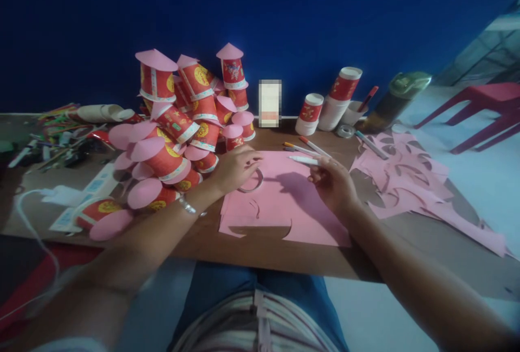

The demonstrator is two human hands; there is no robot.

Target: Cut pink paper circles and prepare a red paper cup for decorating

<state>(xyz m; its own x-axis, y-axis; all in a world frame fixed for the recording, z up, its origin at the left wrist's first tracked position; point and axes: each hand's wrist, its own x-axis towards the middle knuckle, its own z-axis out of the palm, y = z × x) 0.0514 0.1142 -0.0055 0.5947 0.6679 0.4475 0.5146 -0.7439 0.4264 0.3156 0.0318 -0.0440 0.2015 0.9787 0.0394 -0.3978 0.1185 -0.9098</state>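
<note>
Pink paper sheets (309,211) lie on the brown table in front of me, with a curved cut-out at the near edge. A ring (252,181) rests on the paper's upper left. My left hand (239,168) is just above the ring, its fingers bent; whether they pinch anything is too small to tell. My right hand (333,178) holds a white pen (304,160) between thumb and fingers, its tip pointing left above the paper. A dark shadow falls on the sheet beneath it.
Paper-cup lanterns (164,160) with pink cone tops are piled at the left, near a power strip (87,200). Pink scraps (410,178) cover the right side. Stacked cups (335,108), pens (314,146), a tape roll (345,131) and a bottle (400,100) stand or lie behind.
</note>
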